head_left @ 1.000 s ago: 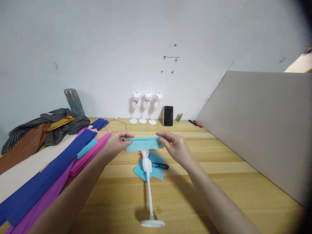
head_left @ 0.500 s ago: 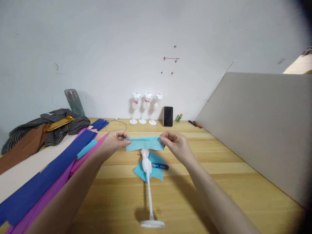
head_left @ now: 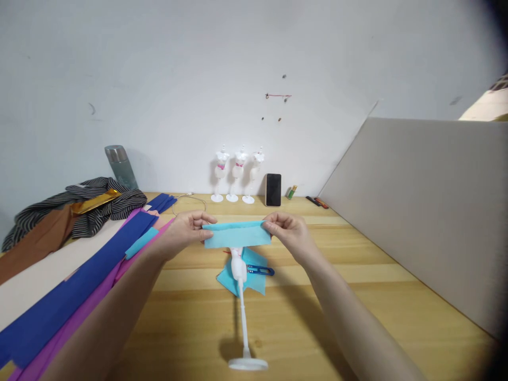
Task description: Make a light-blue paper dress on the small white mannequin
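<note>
Faces pale wall (head_left: 178,79) over wooden table (head_left: 357,307). Has white mannequin (head_left: 238,267) upright on it. Holds light-blue cloth strip (head_left: 237,237) level across mannequin's top in view; cannot tell if touching. Pinches left end between thumb and fingers of left hand (head_left: 188,229), upper right corner likewise in right hand (head_left: 289,232); leaves middle free between. Shows blue snips (head_left: 262,267) beside mannequin.

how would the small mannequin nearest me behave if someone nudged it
The mannequin would probably tip easily, looking top-heavy on a thin pole. Its flat round base may steady gentle nudges. The plastic look suggests it's fairly light.
</note>
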`<state>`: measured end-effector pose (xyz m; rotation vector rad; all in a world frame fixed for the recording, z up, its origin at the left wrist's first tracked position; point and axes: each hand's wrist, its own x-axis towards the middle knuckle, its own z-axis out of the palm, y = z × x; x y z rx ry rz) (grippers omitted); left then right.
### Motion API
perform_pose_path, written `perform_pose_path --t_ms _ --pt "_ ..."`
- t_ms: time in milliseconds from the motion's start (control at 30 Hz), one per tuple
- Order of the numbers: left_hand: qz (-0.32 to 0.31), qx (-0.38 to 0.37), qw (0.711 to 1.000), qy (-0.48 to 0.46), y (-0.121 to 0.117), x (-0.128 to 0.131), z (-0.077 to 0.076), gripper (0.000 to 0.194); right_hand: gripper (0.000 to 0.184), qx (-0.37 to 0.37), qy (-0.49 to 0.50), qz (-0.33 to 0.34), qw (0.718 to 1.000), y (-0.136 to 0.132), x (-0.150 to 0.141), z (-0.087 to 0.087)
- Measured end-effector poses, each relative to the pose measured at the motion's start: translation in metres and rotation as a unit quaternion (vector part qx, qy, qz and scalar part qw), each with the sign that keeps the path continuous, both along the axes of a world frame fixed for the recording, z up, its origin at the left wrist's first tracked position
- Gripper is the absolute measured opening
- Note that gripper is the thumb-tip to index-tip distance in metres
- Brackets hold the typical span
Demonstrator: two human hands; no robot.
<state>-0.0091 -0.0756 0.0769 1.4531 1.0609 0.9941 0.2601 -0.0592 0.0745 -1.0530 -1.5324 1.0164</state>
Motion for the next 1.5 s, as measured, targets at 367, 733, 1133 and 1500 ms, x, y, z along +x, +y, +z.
perform_pose_path --t_ms 367,733,1133,1500 --pt "0.016 -0.005 0.999 -0.052 0.003 -0.001 -0.004 0.027 0.031 0.000 0.008 0.010 1.000 0.002 0.002 -0.004" --pt "0.052 0.015 0.998 0.026 0.002 0.001 -0.002 0.027 0.031 0.028 -0.005 0.013 1.000 -0.004 0.001 0.003" --pt "0.052 -0.002 0.999 -0.006 -0.004 0.002 0.008 0.025 0.026 0.026 0.023 0.009 0.999 -0.005 0.003 0.005" --pt "0.046 0.009 0.999 -0.004 0.002 0.001 -0.001 0.030 0.028 0.043 0.014 0.004 0.999 -0.005 0.002 0.006"
